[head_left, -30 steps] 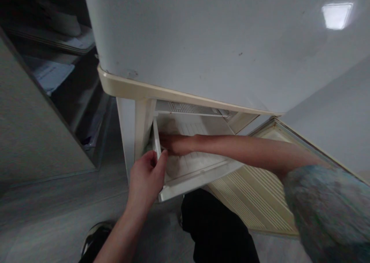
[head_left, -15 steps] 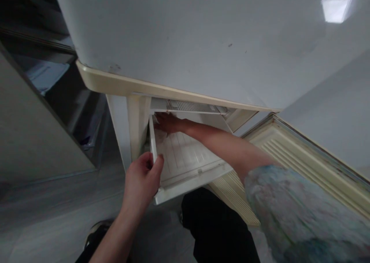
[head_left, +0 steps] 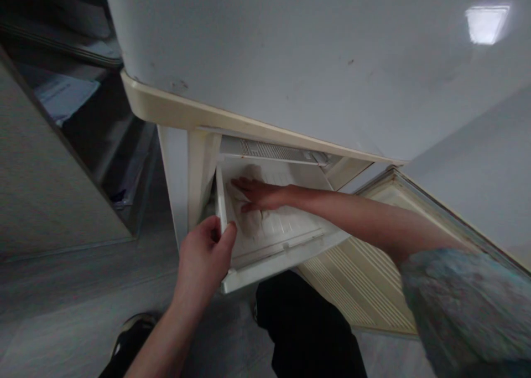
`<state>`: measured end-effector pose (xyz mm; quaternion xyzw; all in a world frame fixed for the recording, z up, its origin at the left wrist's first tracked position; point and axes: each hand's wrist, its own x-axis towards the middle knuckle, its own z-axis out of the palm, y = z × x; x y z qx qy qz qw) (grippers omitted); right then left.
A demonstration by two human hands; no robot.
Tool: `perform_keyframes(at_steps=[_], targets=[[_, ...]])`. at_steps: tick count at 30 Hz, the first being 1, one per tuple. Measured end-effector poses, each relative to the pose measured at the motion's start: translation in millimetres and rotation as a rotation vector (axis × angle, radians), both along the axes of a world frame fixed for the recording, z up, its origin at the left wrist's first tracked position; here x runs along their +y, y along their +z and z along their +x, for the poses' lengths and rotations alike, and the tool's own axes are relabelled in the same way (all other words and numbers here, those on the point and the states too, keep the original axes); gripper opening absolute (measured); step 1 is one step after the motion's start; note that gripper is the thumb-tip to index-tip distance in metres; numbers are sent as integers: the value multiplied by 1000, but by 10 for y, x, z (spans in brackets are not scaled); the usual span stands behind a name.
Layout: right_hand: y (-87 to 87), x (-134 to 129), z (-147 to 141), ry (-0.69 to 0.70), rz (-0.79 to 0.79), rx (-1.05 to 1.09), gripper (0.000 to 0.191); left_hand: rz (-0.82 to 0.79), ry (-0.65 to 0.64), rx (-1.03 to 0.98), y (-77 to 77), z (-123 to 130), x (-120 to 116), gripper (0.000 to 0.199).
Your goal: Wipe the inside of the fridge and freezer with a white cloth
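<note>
A white drawer (head_left: 286, 256) is pulled partly out of the lower compartment of a fridge (head_left: 290, 62). My left hand (head_left: 206, 250) grips its left side wall, thumb over the top edge and fingers on the outside. Inside the drawer, my right hand (head_left: 261, 194) lies with fingers spread on a pale, thin cloth (head_left: 251, 173) spread over the ribbed bottom. Part of the cloth is hidden under the palm.
The fridge's cream door (head_left: 360, 281) stands open at the right. At the left are a cabinet panel (head_left: 53, 167) and dark shelves with papers (head_left: 68, 96). My legs (head_left: 307, 322) are below the drawer, on the grey floor (head_left: 74, 306).
My right hand has moved from the drawer's back left corner toward the front and right, and more of the cloth shows. My left hand has kept its hold on the drawer wall.
</note>
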<state>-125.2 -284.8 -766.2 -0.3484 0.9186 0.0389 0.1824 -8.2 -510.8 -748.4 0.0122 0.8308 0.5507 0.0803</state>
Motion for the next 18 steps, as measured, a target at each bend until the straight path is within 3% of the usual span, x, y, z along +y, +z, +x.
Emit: perform_keyframes(at_steps=[3,5,8,13,15,18], targets=[[-5,-41,-550,-185,-3,67,79,-13,-1,-19,1,5,-7,40],[-10,-62,-644,-254,13,102,76,-28,-4,-31,0,3,-13,40],[-38,-57,-254,-231,60,77,78,-58,2,-20,-9,-6,-21,39],[-38,67,825,65,41,-40,87,-48,1,-12,-33,-12,-20,38],[-26,104,875,92,47,-58,86,-34,-5,-17,-37,-9,-20,38],[-47,117,379,-62,62,-29,85,-37,-9,-21,-35,-6,-25,38]])
